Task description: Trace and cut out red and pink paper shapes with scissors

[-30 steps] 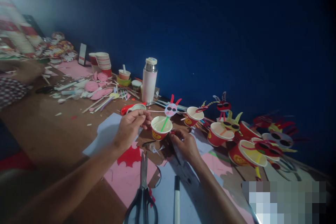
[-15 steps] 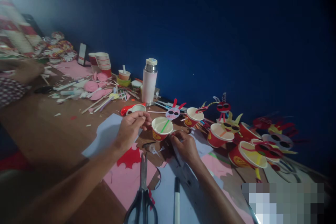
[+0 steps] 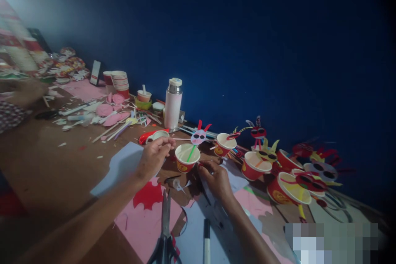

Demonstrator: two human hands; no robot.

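Note:
A red-and-white paper cup (image 3: 186,166) stands between my hands, with a green straw (image 3: 191,154) in it. The straw carries a pale paper face (image 3: 198,137) with dark eyes and red ears. My left hand (image 3: 155,156) is just left of the cup, fingertips pinched together; anything between them is too small to make out. My right hand (image 3: 216,178) is at the cup's lower right, its thumb and fingers closed near a small pale bit beside the cup wall. What it holds is hidden. Black-handled scissors (image 3: 166,218) and a marker (image 3: 207,239) lie nearer to me.
Several decorated cups (image 3: 255,167) stand on the right. A white flask (image 3: 173,105) and stacked cups (image 3: 120,82) are along the blue wall. Pink discs, sticks and spoons (image 3: 116,118) lie scattered left. Red paper (image 3: 148,196) rests on pink paper. Another person's sleeve (image 3: 14,115) shows far left.
The view has shifted slightly, so most things sit a little lower and further left. Both hands stay on either side of the cup, their fingers still closed.

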